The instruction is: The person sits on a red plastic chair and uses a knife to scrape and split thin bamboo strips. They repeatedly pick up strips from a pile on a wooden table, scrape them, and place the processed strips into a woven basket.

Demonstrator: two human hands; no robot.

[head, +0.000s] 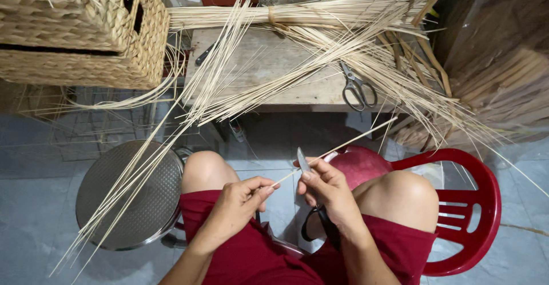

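Left hand (240,202) pinches near end of a thin reed strip (337,146), which runs up and right past the right hand (326,188). Right hand closed on knife (303,160), blade against strip. Best kept shallow, thumb bracing, strip taut. Scissors (359,90) on worktop (269,68) beyond hands.

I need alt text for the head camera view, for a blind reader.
Seated person's right hand holds a knife against a thin cane strip that the left hand pinches. More strips and scissors lie on a wooden table ahead.
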